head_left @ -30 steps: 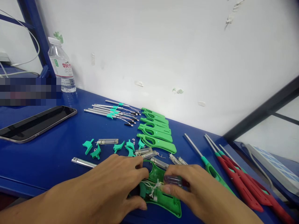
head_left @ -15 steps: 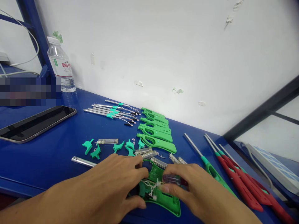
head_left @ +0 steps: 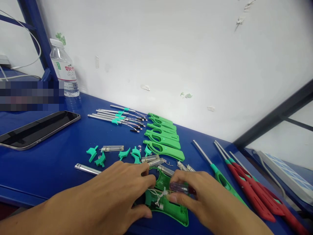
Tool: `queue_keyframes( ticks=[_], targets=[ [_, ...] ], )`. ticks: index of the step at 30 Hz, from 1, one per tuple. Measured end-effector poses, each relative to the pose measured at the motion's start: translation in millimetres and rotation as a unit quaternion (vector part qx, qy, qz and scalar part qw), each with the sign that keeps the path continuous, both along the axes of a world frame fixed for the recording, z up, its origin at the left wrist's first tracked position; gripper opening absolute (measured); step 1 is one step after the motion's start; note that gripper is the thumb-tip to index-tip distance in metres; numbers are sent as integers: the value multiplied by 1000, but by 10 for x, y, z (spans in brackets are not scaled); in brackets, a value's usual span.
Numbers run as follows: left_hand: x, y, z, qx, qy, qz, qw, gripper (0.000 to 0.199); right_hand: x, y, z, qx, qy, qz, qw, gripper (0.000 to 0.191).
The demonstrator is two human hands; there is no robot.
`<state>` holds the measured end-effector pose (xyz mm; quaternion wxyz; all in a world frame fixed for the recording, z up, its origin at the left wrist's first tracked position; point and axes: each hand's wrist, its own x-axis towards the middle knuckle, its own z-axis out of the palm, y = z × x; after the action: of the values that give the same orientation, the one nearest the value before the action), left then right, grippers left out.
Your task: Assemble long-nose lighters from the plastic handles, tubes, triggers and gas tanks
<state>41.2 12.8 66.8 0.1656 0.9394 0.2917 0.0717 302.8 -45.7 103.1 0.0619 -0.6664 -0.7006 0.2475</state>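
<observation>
A green half shell [head_left: 174,210] lies at the front of the table, with white wires [head_left: 157,195] and a teal trigger piece [head_left: 148,198] inside it. My left hand [head_left: 122,192] grips the left side of this shell between fingers and thumb. A metal tube [head_left: 86,169] sticks out to the left from under that hand. My right hand [head_left: 195,195] pinches a screwdriver with a clear purplish handle [head_left: 179,187] over the shell, near the wires. The fingers partly hide the screwdriver. Just behind the shell are clear cylinders [head_left: 156,162].
Teal triggers [head_left: 92,153] and a clear cylinder [head_left: 112,148] lie left of centre. Farther back are wired metal rods [head_left: 105,118] and green shells [head_left: 163,150]. Red lighters [head_left: 254,195] and a green one [head_left: 226,185] lie right. A phone [head_left: 36,129] and a bottle [head_left: 64,68] are left.
Both hands keep nearly the same place and grip. The green half shell and the screwdriver have shifted only very slightly.
</observation>
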Motion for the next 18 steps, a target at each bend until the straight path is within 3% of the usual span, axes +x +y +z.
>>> queue_keyframes(
  ticks=[9,15,18],
  targets=[
    [3,0,29,0,-5,0,1000,39,-29,7,39,-2,-24,-6,1000,12],
    [40,-30,107,-3,-13,9,1000,25,-12,-20,42,8,-41,-3,999,11],
    [26,-49,79,3,-15,11,1000,31,-11,-24,36,9,-48,-5,999,10]
  ],
)
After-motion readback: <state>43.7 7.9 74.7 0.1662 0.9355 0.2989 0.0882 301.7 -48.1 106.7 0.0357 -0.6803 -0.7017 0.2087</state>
